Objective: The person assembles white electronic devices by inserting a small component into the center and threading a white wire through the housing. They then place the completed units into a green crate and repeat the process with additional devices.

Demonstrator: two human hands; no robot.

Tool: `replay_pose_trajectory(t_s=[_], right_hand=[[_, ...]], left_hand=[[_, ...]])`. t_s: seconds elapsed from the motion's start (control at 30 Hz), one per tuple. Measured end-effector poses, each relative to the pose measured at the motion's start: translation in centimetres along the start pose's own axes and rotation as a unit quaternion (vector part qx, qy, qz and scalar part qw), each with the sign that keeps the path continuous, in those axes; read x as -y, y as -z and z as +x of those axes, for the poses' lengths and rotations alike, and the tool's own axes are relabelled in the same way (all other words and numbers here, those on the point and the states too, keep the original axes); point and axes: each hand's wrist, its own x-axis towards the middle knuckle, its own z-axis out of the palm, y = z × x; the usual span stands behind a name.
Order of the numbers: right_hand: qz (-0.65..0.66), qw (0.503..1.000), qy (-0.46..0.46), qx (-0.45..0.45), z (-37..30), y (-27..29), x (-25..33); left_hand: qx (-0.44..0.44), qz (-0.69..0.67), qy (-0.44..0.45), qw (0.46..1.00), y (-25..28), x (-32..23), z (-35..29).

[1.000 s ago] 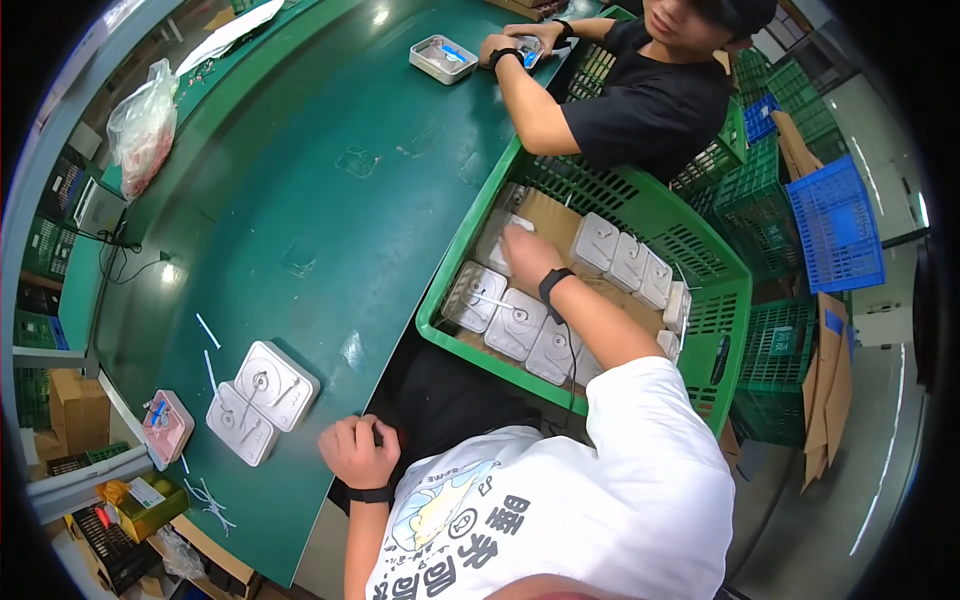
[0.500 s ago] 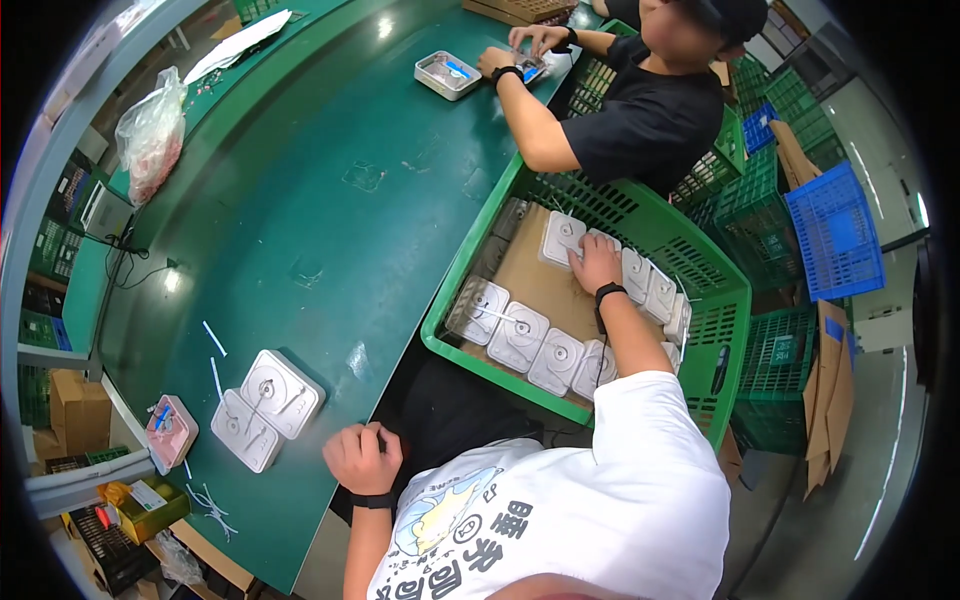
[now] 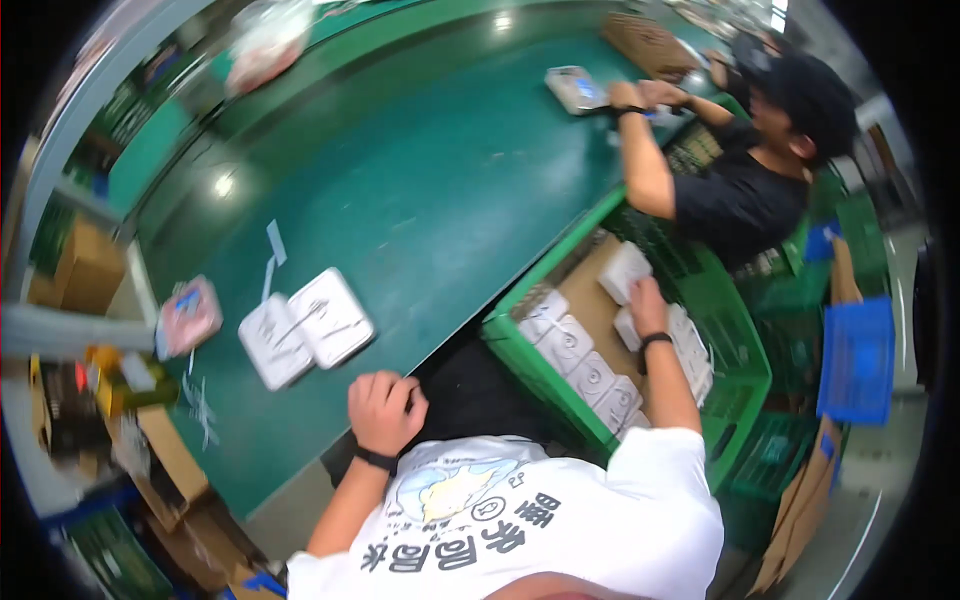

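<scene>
My right hand reaches into a green crate, its fingers closed on a flat white square case, partly hidden by the hand. Another white case lies just beyond the fingertips. My left hand rests curled at the edge of the green table, with nothing visible in it. Beyond it on the table, two white cases lie side by side, a thin strand across them. More white cases line the crate's near side.
A pink case and thin white strips lie at the table's left. Another person works at the far right, with an open case nearby. A blue crate and cardboard stand at right.
The view has swung, shifting the table and crate in the picture. Inside the crate, a white case by my right hand now sits out from its row. My left hand stays curled.
</scene>
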Motion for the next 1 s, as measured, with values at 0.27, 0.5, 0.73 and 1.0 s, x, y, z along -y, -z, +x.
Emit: replay_pose_trajectory(t_s=[0.27, 0.5, 0.73, 1.0], right_hand=[[0.235, 0.965, 0.053, -0.102, -5.6, 9.5, 6.8], [0.152, 0.933, 0.317, -0.077, -3.7, 17.9, 24.0], [0.151, 0.823, 0.539, 0.096, 3.6, 9.0, 44.5], [0.019, 0.742, 0.638, 0.205, 3.4, -2.2, 48.2]], left_hand=[[0.031, -0.123, 0.076, 0.989, 2.6, 1.0, 1.0], [-0.044, 0.005, 0.085, 0.995, 7.4, 3.9, 5.3], [0.061, 0.172, 0.137, 0.973, 7.7, 8.5, 6.3], [0.113, 0.165, 0.197, 0.96, 10.6, 8.7, 2.2]])
